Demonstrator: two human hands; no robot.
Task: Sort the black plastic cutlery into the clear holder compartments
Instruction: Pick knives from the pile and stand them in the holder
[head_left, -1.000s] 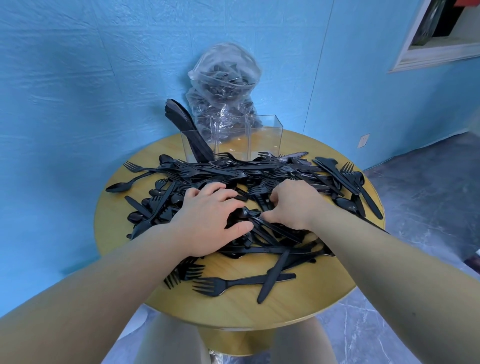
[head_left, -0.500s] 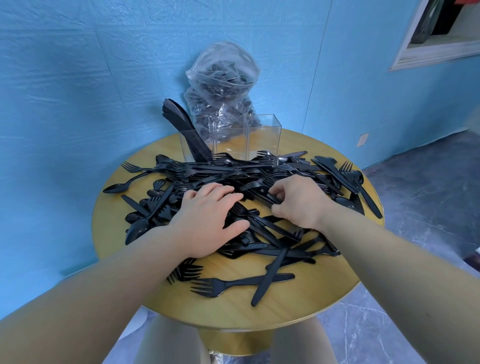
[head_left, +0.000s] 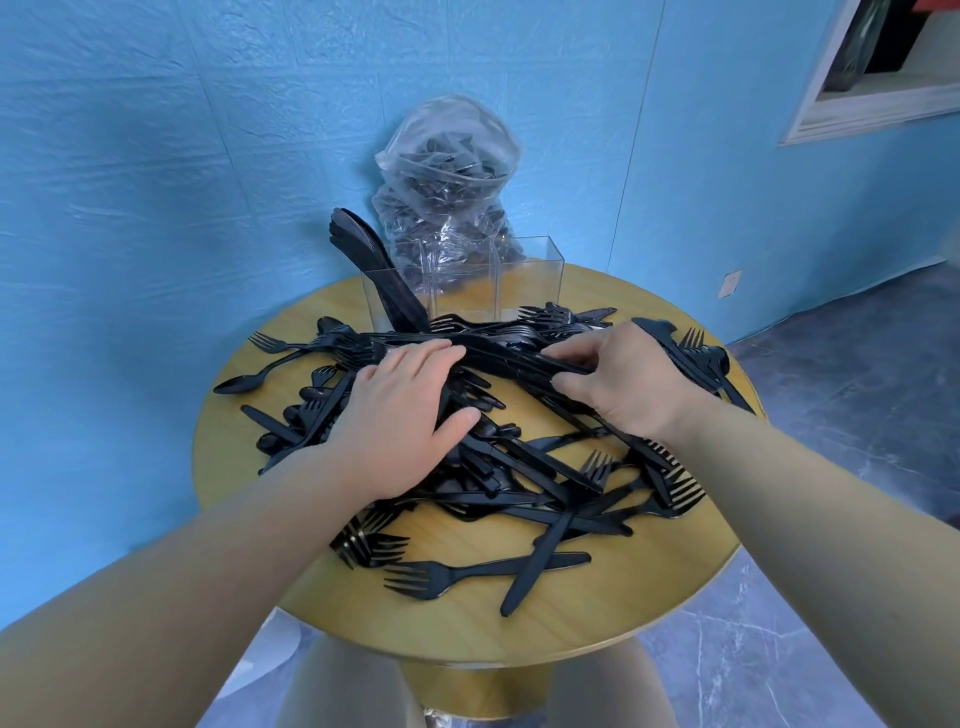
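A heap of black plastic cutlery (head_left: 524, 467) (forks, knives and spoons) covers the round wooden table (head_left: 467, 618). The clear holder (head_left: 530, 280) with three compartments stands at the table's far edge. Its left compartment holds several black knives (head_left: 374, 260); the other two look empty. My left hand (head_left: 405, 415) lies flat on the heap, fingers straight. My right hand (head_left: 618, 379) is over the heap's far right, its thumb and fingers pinching the end of a long black cutlery piece (head_left: 498, 353). What kind of piece it is stays unclear.
A clear plastic bag (head_left: 447, 171) with more black cutlery stands behind the holder against the blue wall. A lone fork (head_left: 441, 577) and a knife (head_left: 540, 561) lie near the front edge. The grey floor (head_left: 857, 364) shows to the right.
Both hands have moved farther across the heap toward the holder. My right hand went from pressing into the pile to pinching a long piece; cutlery under the hands shifted.
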